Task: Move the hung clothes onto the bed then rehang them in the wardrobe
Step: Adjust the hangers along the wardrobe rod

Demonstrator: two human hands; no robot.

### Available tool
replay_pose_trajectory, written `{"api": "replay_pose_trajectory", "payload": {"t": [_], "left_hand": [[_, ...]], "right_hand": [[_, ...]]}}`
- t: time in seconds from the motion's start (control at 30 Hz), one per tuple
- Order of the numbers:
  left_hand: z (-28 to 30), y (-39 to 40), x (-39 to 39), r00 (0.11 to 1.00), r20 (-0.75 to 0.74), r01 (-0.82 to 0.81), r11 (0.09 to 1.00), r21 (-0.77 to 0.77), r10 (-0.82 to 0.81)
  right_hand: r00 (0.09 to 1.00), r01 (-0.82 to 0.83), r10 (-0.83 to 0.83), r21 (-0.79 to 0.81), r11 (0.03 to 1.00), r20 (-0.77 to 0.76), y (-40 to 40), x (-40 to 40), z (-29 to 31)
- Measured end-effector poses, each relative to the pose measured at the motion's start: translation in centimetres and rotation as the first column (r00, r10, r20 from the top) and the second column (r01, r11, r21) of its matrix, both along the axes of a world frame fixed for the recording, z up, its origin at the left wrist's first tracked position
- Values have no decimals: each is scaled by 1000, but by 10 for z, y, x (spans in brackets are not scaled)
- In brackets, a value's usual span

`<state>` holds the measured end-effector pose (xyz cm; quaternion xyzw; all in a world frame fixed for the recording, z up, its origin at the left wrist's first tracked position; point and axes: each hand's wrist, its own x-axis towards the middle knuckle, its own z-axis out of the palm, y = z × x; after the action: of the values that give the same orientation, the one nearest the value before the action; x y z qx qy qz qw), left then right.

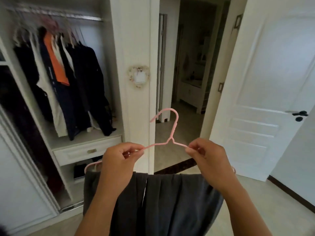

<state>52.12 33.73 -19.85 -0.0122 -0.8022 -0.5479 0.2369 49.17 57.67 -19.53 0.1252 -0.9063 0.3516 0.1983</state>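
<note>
A: Where was the hanger (167, 133)?

B: Near, in the middle, with its hook up. The left hand (119, 159) pinched its left arm, the right hand (207, 156) its right arm. The garment (170, 201) hung from it, below and behind both hands.

A: And the wardrobe (117, 48)?

B: Far left, with the hung clothes (68, 79) on the rail (68, 16) inside. A drawer (87, 151) sat under them.

A: To the right?

B: A doorway (185, 74) stood far behind the hanger, and the door (265, 86) was right of it, swung open.
</note>
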Motion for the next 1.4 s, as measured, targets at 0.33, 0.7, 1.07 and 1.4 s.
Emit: {"api": "replay_pose_trajectory", "payload": {"t": [0.33, 0.7, 1.07, 1.4], "left_hand": [[0, -93, -66, 965, -46, -258, 966, 31, 259], [-1, -204, -175, 953, -99, -281, 958, 56, 286], [13, -309, -304, 970, -136, -204, 979, -7, 201], [26, -362, -422, 968, -179, -192, 979, -74, 176]], "right_hand": [[948, -317, 317, 75, 945, 16, -101, -121, 17], [946, -322, 325, 139, 936, 5, -218, -233, 30], [964, -267, 264, 134, 954, 41, -313, -336, 49], [936, -353, 346, 233, 906, 72, -358, -433, 67]]}}
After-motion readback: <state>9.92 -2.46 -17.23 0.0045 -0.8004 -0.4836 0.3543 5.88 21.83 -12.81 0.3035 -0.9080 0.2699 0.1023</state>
